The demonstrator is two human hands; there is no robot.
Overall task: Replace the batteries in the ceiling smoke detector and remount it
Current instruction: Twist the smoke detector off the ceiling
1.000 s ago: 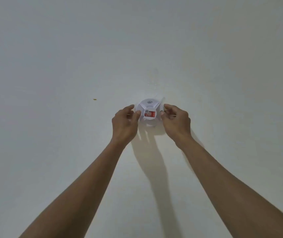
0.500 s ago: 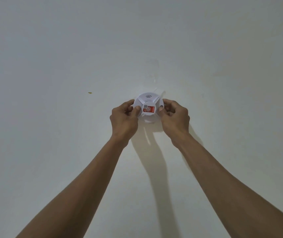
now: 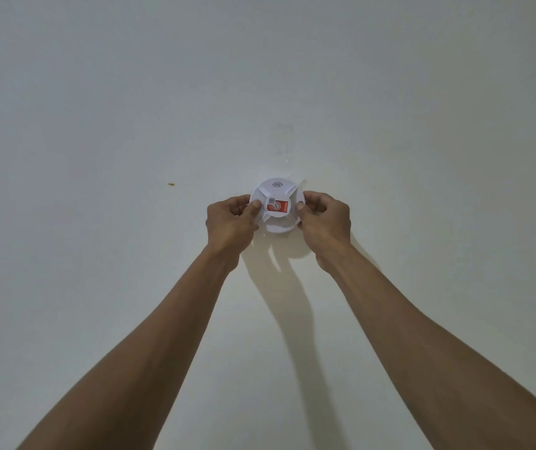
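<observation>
Reaching up with both arms, a person holds a round white smoke detector [image 3: 276,204] against a pale ceiling [image 3: 97,108], a little above the centre of the head view. The left hand [image 3: 229,225] is at 9 o'clock of the detector; its fingers are curled and the thumb presses on the left edge of the housing, so this hand grips the detector from that side. The right hand [image 3: 326,222] is at 3 o'clock of it, also with curled fingers, and its thumb lies on the right edge of the housing, so it grips the detector from the other side. Both forearms come from the lower corners of the view, at about 7 and 5 o'clock, and meet at the device.

On the face of the detector there are four raised ribs that make a cross around a round middle part. A red and white sticker [image 3: 278,206] sits on this middle part, with a small grey code square at its 10 o'clock corner. A small wave symbol [image 3: 276,184] is printed at 12 o'clock of the sticker. If the detector is fully locked on its base, I cannot tell.

A dark shadow [image 3: 289,300] of the hands and the device falls on the ceiling toward 6 o'clock. A small orange-brown spot [image 3: 171,184] is on the ceiling at 9 o'clock, well apart from the left hand
</observation>
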